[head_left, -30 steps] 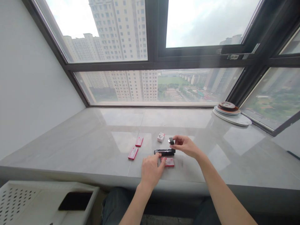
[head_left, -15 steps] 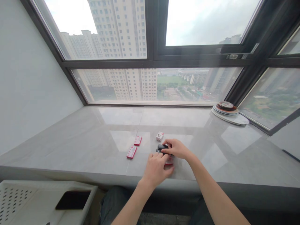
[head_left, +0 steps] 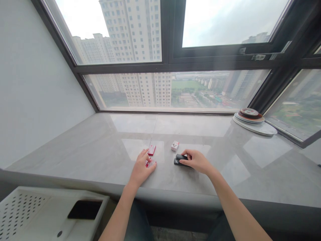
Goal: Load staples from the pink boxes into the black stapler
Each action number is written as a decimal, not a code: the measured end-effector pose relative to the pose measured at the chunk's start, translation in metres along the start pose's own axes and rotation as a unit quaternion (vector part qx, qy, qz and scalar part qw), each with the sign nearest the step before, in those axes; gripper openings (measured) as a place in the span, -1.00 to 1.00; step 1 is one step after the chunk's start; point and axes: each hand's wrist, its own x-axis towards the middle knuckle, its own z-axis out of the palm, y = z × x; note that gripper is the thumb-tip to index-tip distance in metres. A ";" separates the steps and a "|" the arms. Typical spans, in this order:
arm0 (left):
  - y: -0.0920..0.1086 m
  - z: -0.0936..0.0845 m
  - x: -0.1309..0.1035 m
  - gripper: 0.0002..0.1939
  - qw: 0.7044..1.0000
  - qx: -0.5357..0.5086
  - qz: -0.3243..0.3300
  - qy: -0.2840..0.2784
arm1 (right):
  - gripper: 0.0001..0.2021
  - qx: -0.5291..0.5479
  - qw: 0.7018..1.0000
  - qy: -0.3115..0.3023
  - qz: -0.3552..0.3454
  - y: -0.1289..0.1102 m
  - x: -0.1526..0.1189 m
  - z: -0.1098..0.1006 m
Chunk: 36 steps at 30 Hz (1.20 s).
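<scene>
Shifted leftward over the last half second, our left hand [head_left: 141, 170] has left the black stapler [head_left: 179, 162] and now sits low over red-and-white packaging [head_left: 147, 163] on the pale stone ledge [head_left: 213, 140]; the flat box formerly just in front of the stapler has gone from that spot. Our left fingers hide much of the packaging, and we cannot tell whether they grip it. Our right hand [head_left: 197, 160] holds the stapler, thumb on its near side and fingers over the top. Another flat red box [head_left: 151, 150] lies just beyond our left fingers, a small white box [head_left: 175, 146] just behind the stapler, and stacked plates [head_left: 265, 130] rest near the window at right.
</scene>
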 end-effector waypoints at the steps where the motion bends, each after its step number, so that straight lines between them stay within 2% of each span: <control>1: -0.002 0.004 0.001 -0.86 1.000 -0.021 -0.013 -0.013 | -0.66 -0.007 1.000 0.003 0.002 -0.002 -0.001 -0.001; 4: 0.000 0.018 0.005 -0.62 0.997 -0.043 -0.049 -0.029 | -0.68 -0.028 0.999 0.014 0.009 -0.006 -0.006 -0.004; 9: 0.019 0.050 0.016 -0.38 1.000 -0.022 -0.015 0.016 | -0.61 -0.041 0.995 0.074 0.051 0.000 -0.016 -0.001; 14: 0.052 0.093 0.036 -0.37 1.000 -0.013 0.023 -0.006 | -0.43 0.037 0.983 0.132 0.120 0.013 -0.023 0.017; 18: 0.071 0.110 0.048 -0.52 0.999 -0.014 0.037 -0.031 | -0.40 0.147 0.972 0.146 0.113 0.013 -0.026 0.023; 20: 0.077 0.109 0.044 -0.58 0.999 -0.016 0.038 -0.032 | -0.40 0.180 0.969 0.132 0.103 0.009 -0.028 0.023; 23: 0.083 0.100 0.024 -0.62 0.999 -0.012 0.045 -0.027 | -0.38 0.201 0.971 0.093 0.092 -0.003 -0.031 0.028; 28: 0.078 0.079 -0.014 -0.63 1.000 0.008 0.022 0.003 | -0.44 0.222 0.973 0.034 0.053 -0.032 -0.029 0.060; 31: 0.058 0.061 -0.019 -0.65 0.999 0.030 0.012 0.009 | -0.49 0.227 0.973 0.026 0.025 -0.049 -0.018 0.084; 36: 0.003 0.027 -0.006 -0.69 0.996 0.078 0.006 0.033 | -0.57 0.241 0.971 0.002 -0.006 -0.079 0.021 0.119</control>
